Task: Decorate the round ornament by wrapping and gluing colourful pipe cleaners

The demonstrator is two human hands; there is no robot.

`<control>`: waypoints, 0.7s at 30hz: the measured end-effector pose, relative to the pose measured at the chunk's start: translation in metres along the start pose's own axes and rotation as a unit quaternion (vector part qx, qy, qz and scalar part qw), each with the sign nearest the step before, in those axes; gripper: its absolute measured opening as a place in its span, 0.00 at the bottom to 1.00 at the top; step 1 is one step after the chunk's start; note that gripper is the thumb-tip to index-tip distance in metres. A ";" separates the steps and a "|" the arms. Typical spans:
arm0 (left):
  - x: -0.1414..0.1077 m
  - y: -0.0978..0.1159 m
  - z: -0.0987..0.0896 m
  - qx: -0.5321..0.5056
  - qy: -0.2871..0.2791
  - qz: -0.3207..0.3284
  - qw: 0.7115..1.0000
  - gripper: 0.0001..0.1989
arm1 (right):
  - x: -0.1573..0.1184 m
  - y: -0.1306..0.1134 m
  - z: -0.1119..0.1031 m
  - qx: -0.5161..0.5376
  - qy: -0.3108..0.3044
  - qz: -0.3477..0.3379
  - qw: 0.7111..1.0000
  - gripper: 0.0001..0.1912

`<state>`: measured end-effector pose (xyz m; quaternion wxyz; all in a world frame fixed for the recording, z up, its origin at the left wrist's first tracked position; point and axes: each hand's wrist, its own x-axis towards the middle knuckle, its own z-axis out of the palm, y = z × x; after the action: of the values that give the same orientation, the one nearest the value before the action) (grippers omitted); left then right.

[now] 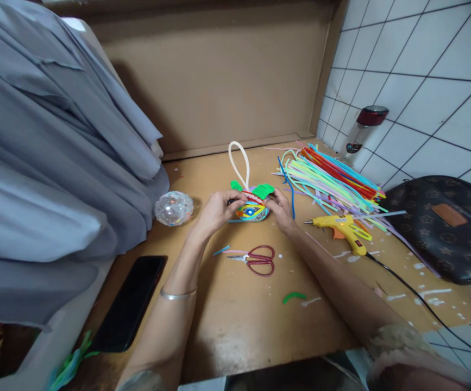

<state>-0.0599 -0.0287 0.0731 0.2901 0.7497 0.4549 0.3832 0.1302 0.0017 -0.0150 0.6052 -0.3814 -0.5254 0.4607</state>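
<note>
Both hands are at a small round craft ornament (253, 213) in the middle of the table. It has a yellow-edged blue eye shape, a red strip above that, and green fuzzy leaf-like pieces (263, 190) on top. A white loop (238, 157) rises from behind it. My left hand (218, 210) pinches at its left side near the red strip, and my right hand (281, 209) grips its right edge under the larger green piece. The fingertips partly cover the ornament. Red-handled scissors (261, 260) lie just in front, beside short pipe cleaner offcuts (222, 250).
A clear ball (174, 208) sits left, above a black phone (131, 304). To the right are a yellow glue gun (339, 224) with a cord, a pipe cleaner pile (328, 174), a bottle (361, 133) and a dark bag (443, 228). Grey cloth (56, 136) hangs at left.
</note>
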 end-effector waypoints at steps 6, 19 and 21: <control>0.002 -0.004 0.002 0.113 0.014 0.056 0.992 0.07 | 0.000 0.004 -0.002 0.015 0.002 0.000 1.000 0.19; 0.000 0.001 0.011 0.266 0.001 0.094 0.959 0.12 | -0.001 0.000 -0.001 -0.012 0.011 -0.001 1.000 0.19; 0.001 0.003 0.012 0.275 0.003 0.093 0.957 0.12 | -0.001 0.000 -0.001 -0.027 0.021 0.002 0.999 0.19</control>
<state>-0.0485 -0.0305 0.0694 0.0343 0.8384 0.4720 0.2706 0.1308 0.0006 -0.0156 0.6045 -0.4079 -0.5243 0.4397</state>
